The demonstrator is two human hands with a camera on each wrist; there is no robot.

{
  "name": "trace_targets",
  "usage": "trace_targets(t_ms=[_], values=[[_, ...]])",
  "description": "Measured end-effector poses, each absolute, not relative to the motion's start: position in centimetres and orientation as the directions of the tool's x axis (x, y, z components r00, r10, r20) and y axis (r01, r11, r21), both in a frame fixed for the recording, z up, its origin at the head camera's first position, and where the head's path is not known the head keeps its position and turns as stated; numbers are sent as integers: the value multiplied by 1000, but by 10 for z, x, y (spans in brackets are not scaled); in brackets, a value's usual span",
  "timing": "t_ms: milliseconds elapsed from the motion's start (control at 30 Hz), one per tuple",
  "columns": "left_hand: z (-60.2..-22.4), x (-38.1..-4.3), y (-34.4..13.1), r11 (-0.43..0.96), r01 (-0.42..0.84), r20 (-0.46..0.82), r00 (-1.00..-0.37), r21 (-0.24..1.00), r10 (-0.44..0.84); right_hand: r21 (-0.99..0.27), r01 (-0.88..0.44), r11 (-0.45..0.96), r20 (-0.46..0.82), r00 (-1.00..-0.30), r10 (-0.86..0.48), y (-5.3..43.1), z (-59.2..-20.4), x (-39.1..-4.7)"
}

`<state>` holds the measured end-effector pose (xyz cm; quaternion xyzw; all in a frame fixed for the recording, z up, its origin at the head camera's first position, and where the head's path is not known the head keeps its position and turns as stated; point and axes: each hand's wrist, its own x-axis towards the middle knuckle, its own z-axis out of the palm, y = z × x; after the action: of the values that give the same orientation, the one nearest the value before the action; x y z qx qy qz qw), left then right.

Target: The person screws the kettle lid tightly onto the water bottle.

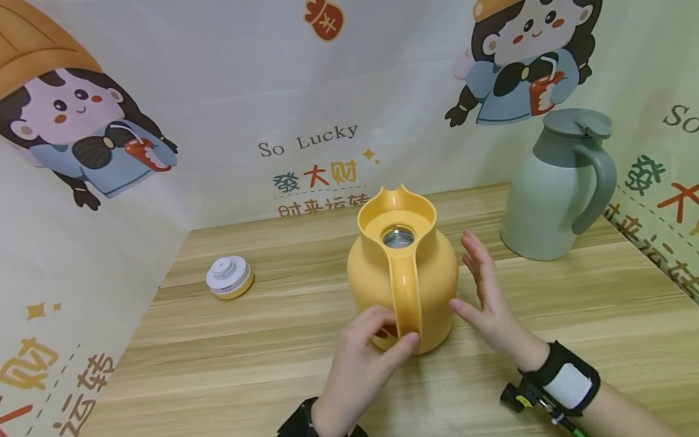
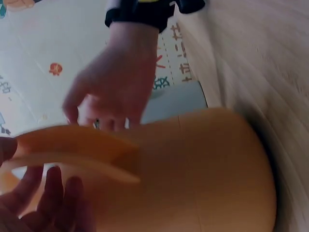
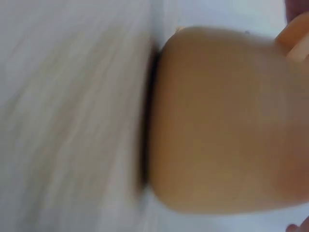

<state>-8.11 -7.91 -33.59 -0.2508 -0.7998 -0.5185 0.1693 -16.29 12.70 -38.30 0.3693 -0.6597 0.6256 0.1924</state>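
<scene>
Currently left fingers grip lower handle of yellow jug; right fingers loose, just beside it.

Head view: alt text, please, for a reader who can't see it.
The left hand holds the handle of an uncapped yellow jug upright on a wooden table; the outstretched right hand is close beside the jug. A white-and-yellow lid lies to the left, and a lidded green jug stands at right before a cartoon-printed backdrop.
</scene>
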Motion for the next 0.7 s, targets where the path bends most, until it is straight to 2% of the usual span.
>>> trace_targets(t_ms=[133, 300, 433, 700], values=[[-339, -86, -90, 302, 592, 518, -803, 747, 294, -630, -773, -74, 775, -620, -121, 117, -371, -154], [-346, -91, -100, 231, 681, 577, -720, 695, 386, -611, -777, -154, 787, -618, -3, 102, -352, -137], [-335, -87, -102, 196, 729, 612, -665, 656, 428, -642, -738, -207, 755, -656, -4, 92, -335, -122], [-327, -85, -105, 151, 747, 615, -630, 648, 475, -724, -609, -323, 664, -742, -88, 73, -317, -104]])
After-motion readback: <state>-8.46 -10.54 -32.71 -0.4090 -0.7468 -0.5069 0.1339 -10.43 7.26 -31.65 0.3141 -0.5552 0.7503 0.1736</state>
